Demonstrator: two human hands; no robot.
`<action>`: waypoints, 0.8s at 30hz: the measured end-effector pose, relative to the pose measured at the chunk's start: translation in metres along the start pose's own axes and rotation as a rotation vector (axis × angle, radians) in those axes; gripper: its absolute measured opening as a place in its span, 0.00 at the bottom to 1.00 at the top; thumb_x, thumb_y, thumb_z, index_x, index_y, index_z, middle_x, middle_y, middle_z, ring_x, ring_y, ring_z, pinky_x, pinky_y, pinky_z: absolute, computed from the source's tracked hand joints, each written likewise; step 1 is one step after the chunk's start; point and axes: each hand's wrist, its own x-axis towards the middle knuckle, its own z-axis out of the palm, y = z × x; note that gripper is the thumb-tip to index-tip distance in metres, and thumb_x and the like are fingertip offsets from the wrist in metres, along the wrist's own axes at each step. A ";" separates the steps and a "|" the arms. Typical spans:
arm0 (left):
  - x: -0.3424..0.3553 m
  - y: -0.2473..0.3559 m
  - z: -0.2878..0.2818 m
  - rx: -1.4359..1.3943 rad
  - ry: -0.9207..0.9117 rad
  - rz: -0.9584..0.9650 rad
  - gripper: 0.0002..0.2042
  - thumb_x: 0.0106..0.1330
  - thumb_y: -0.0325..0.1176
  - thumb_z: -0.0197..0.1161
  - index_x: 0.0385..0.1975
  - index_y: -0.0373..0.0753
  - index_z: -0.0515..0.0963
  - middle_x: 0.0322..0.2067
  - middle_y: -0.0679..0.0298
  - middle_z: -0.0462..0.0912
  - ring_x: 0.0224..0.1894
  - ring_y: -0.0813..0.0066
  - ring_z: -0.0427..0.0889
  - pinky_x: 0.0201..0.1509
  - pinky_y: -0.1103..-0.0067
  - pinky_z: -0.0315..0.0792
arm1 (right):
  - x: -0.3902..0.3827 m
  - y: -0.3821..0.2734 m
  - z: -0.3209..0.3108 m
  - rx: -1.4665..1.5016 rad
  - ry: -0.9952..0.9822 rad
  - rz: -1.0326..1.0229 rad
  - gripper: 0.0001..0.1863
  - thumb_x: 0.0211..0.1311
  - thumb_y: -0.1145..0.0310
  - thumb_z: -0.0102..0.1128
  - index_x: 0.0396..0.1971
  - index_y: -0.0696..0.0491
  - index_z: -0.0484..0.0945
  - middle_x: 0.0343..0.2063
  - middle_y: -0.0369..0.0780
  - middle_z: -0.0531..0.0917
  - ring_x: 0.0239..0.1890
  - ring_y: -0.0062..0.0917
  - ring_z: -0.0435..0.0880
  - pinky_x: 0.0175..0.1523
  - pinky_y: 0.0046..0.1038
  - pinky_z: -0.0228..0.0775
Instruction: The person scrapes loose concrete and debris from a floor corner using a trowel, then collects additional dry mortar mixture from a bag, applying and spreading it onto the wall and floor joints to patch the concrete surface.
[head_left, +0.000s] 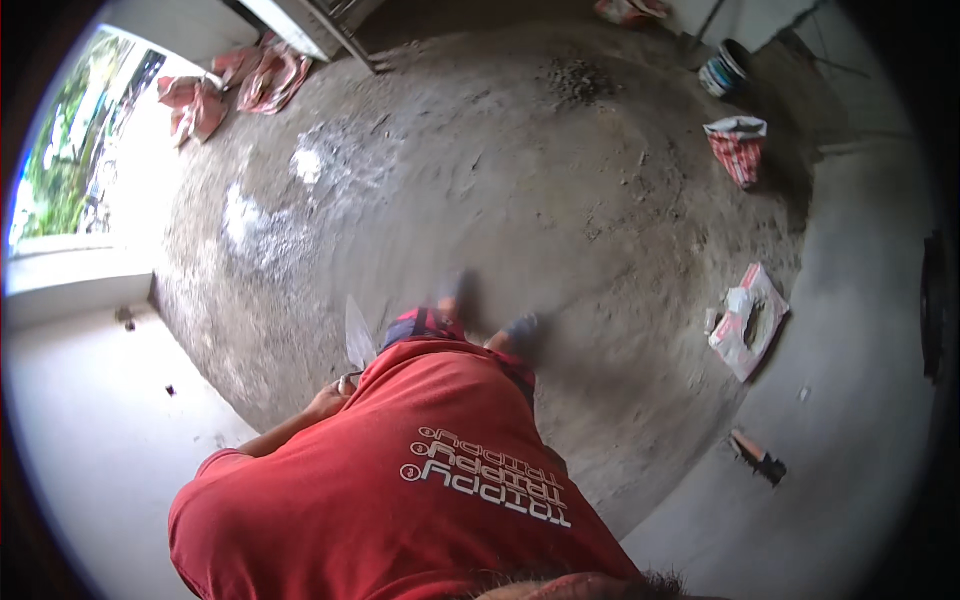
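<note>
My left hand [328, 399] is at my left side, level with my hip. Its fingers are closed round the handle of a trowel [358, 336], whose pale pointed blade sticks out forward above the floor. Most of the handle is hidden by the hand. My right hand does not show; the red shirt covers that side of my body. Under the blade lies the rough grey cement floor [400, 220], with my two feet on it just ahead.
Crumpled sacks [275, 80] lie at the far left by a bright opening. On the right are a bucket [723, 70], a red checked bag [738, 150] and an opened sack [748, 322]. Rubble [578, 82] is heaped at the back. White walls [95, 390] flank the floor.
</note>
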 end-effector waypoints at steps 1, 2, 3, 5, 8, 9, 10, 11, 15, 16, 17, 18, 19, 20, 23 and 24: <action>-0.008 -0.006 0.000 0.006 0.001 0.003 0.12 0.67 0.36 0.67 0.46 0.38 0.79 0.37 0.68 0.83 0.38 0.76 0.78 0.46 0.74 0.74 | 0.002 -0.008 -0.007 -0.016 0.008 -0.008 0.28 0.69 0.48 0.51 0.52 0.59 0.78 0.39 0.45 0.84 0.36 0.33 0.84 0.40 0.37 0.76; -0.018 -0.012 0.004 -0.003 0.002 0.021 0.13 0.67 0.36 0.67 0.47 0.38 0.79 0.38 0.68 0.83 0.39 0.76 0.78 0.47 0.74 0.74 | 0.003 -0.017 -0.014 -0.032 0.020 -0.020 0.29 0.69 0.48 0.51 0.52 0.59 0.78 0.39 0.45 0.84 0.36 0.33 0.84 0.40 0.37 0.76; -0.027 -0.013 0.007 -0.019 0.006 0.049 0.13 0.67 0.36 0.68 0.48 0.39 0.79 0.39 0.68 0.83 0.40 0.77 0.78 0.48 0.75 0.74 | 0.006 -0.027 -0.020 -0.049 0.034 -0.032 0.29 0.69 0.47 0.50 0.52 0.59 0.78 0.40 0.45 0.84 0.37 0.33 0.84 0.41 0.37 0.76; -0.047 -0.015 0.019 -0.082 0.029 0.144 0.17 0.68 0.36 0.67 0.54 0.39 0.77 0.43 0.67 0.82 0.42 0.77 0.78 0.50 0.75 0.74 | 0.012 -0.053 -0.028 -0.094 0.064 -0.059 0.30 0.69 0.46 0.50 0.53 0.59 0.78 0.40 0.45 0.84 0.38 0.34 0.84 0.41 0.38 0.76; -0.066 -0.003 0.035 -0.179 0.038 0.145 0.19 0.69 0.33 0.65 0.58 0.39 0.74 0.48 0.66 0.82 0.47 0.75 0.79 0.53 0.74 0.74 | 0.020 -0.099 -0.025 -0.170 0.100 -0.099 0.31 0.69 0.44 0.48 0.53 0.59 0.77 0.41 0.45 0.84 0.39 0.34 0.84 0.43 0.38 0.75; -0.067 0.005 0.037 -0.225 0.042 0.157 0.19 0.70 0.33 0.64 0.59 0.39 0.74 0.49 0.65 0.82 0.47 0.74 0.79 0.54 0.74 0.74 | 0.023 -0.116 -0.022 -0.194 0.113 -0.115 0.32 0.69 0.44 0.48 0.53 0.59 0.77 0.41 0.45 0.84 0.39 0.34 0.84 0.43 0.39 0.75; -0.064 0.015 0.038 -0.270 0.046 0.169 0.18 0.70 0.33 0.63 0.59 0.39 0.74 0.49 0.65 0.82 0.48 0.74 0.79 0.55 0.74 0.75 | 0.025 -0.132 -0.015 -0.217 0.125 -0.131 0.32 0.69 0.43 0.47 0.54 0.59 0.77 0.41 0.45 0.84 0.40 0.34 0.84 0.44 0.39 0.75; -0.063 0.023 0.037 -0.316 0.049 0.181 0.18 0.71 0.32 0.61 0.59 0.39 0.74 0.50 0.64 0.82 0.49 0.73 0.80 0.55 0.74 0.75 | 0.030 -0.152 -0.009 -0.230 0.132 -0.141 0.33 0.68 0.43 0.47 0.54 0.59 0.77 0.42 0.45 0.84 0.40 0.35 0.84 0.44 0.39 0.75; -0.044 0.058 0.002 -0.323 0.123 0.173 0.19 0.74 0.36 0.57 0.62 0.38 0.72 0.53 0.61 0.81 0.51 0.71 0.80 0.58 0.73 0.74 | 0.038 -0.203 0.045 -0.274 0.158 -0.159 0.35 0.68 0.41 0.45 0.55 0.59 0.76 0.43 0.45 0.84 0.42 0.35 0.83 0.46 0.40 0.74; -0.040 0.064 -0.012 -0.261 0.155 0.189 0.20 0.74 0.37 0.57 0.62 0.38 0.72 0.53 0.61 0.81 0.52 0.71 0.79 0.59 0.73 0.74 | 0.040 -0.214 0.062 -0.275 0.163 -0.158 0.35 0.68 0.40 0.45 0.55 0.59 0.76 0.43 0.45 0.84 0.42 0.35 0.83 0.46 0.40 0.74; -0.035 0.070 -0.028 -0.169 0.203 0.150 0.20 0.74 0.37 0.56 0.63 0.38 0.71 0.54 0.61 0.81 0.52 0.71 0.79 0.60 0.73 0.73 | 0.041 -0.224 0.079 -0.276 0.169 -0.154 0.36 0.68 0.40 0.45 0.55 0.59 0.76 0.43 0.45 0.84 0.43 0.36 0.83 0.47 0.41 0.74; -0.034 0.072 -0.046 -0.266 0.118 0.193 0.20 0.75 0.38 0.55 0.63 0.38 0.71 0.55 0.62 0.80 0.54 0.72 0.78 0.61 0.74 0.72 | 0.041 -0.232 0.097 -0.276 0.173 -0.145 0.36 0.68 0.39 0.44 0.55 0.59 0.76 0.44 0.45 0.84 0.43 0.36 0.83 0.47 0.41 0.74; -0.031 0.072 -0.064 -0.223 0.077 0.253 0.20 0.75 0.39 0.55 0.63 0.38 0.71 0.55 0.62 0.80 0.54 0.72 0.78 0.61 0.74 0.72 | 0.040 -0.238 0.115 -0.273 0.175 -0.130 0.36 0.68 0.39 0.44 0.56 0.59 0.76 0.44 0.45 0.84 0.44 0.36 0.83 0.48 0.41 0.74; -0.028 0.070 -0.081 -0.180 0.040 0.312 0.20 0.75 0.39 0.55 0.63 0.37 0.71 0.56 0.62 0.80 0.54 0.72 0.78 0.61 0.74 0.72 | 0.039 -0.243 0.133 -0.272 0.175 -0.117 0.37 0.68 0.38 0.43 0.56 0.59 0.76 0.44 0.45 0.84 0.44 0.36 0.83 0.48 0.41 0.74; -0.013 0.054 -0.125 -0.035 0.063 0.286 0.21 0.74 0.39 0.56 0.63 0.37 0.72 0.56 0.63 0.79 0.57 0.71 0.77 0.61 0.73 0.72 | 0.035 -0.255 0.181 -0.255 0.154 -0.069 0.38 0.68 0.36 0.42 0.56 0.59 0.75 0.45 0.46 0.83 0.45 0.37 0.83 0.49 0.42 0.73; -0.006 0.045 -0.135 0.231 0.074 0.459 0.21 0.74 0.40 0.56 0.62 0.38 0.73 0.56 0.62 0.79 0.57 0.70 0.77 0.61 0.72 0.72 | 0.033 -0.259 0.196 -0.244 0.146 -0.056 0.39 0.68 0.36 0.42 0.57 0.58 0.75 0.45 0.46 0.83 0.46 0.37 0.83 0.50 0.42 0.73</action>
